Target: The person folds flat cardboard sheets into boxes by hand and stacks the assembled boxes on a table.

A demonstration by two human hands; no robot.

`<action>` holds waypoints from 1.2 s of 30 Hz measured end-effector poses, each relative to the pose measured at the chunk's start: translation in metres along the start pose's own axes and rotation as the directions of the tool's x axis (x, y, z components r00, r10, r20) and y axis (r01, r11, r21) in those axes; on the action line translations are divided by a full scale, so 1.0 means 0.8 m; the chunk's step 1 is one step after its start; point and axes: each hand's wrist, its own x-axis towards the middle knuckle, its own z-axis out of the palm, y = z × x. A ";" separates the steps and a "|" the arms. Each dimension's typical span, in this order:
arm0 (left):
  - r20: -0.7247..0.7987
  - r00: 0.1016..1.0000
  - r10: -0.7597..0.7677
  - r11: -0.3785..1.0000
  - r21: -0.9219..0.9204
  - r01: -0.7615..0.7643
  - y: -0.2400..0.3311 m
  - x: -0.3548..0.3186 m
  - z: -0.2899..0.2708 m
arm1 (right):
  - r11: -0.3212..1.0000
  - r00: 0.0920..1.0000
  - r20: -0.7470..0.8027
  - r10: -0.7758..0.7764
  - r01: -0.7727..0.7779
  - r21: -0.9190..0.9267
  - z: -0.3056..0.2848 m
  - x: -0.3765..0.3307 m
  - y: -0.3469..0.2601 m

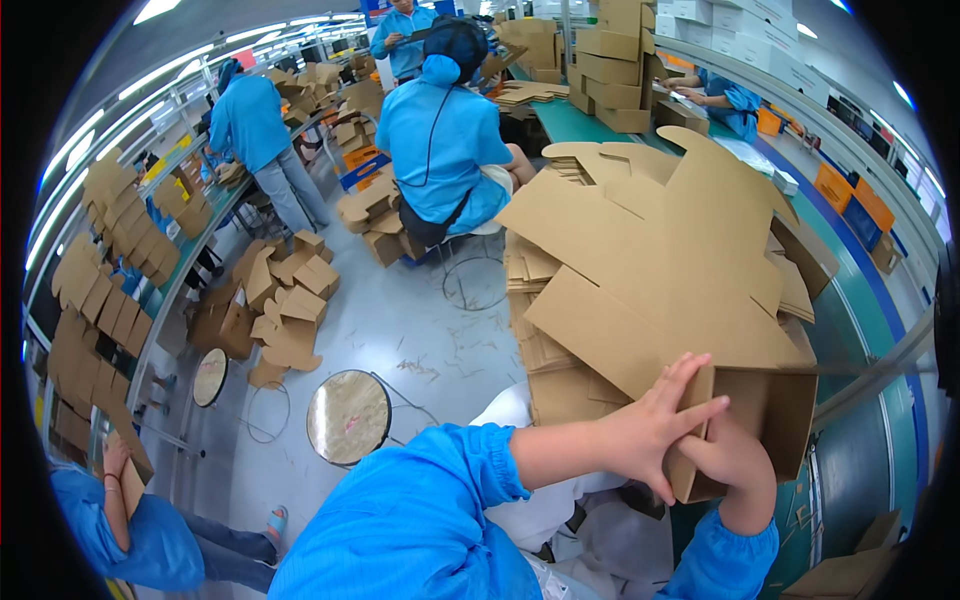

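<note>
A brown cardboard box (790, 410), partly folded up with its open side toward me, sits at the near end of a stack of flat cardboard blanks (650, 260). My left hand (655, 425) lies against the box's left wall, its fingers stretched out and spread. Crossing close to it, my right hand (728, 455) is bent around the near edge of that same wall. Some of its fingers are hidden by the left hand and the cardboard.
A green workbench (850, 470) runs along my right, under a metal rail. Round stools (348, 417) stand on the floor to the left, near a pile of folded boxes (290, 310). Co-workers in blue (440, 150) sit and stand ahead and left.
</note>
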 end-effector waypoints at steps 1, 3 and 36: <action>-0.008 1.000 -0.004 1.000 0.005 0.004 0.004 0.004 0.000 | 1.000 1.000 0.008 -0.004 0.004 -0.004 -0.002 -0.002 -0.003; 0.056 0.998 -0.010 0.998 0.055 0.007 0.011 0.012 -0.003 | 0.991 0.990 -0.082 -0.114 0.120 0.065 -0.006 -0.006 -0.010; -0.095 0.845 -0.526 0.829 0.164 0.535 0.009 0.010 -0.050 | 0.818 0.846 -0.431 -0.313 0.011 -0.575 -0.052 -0.020 0.014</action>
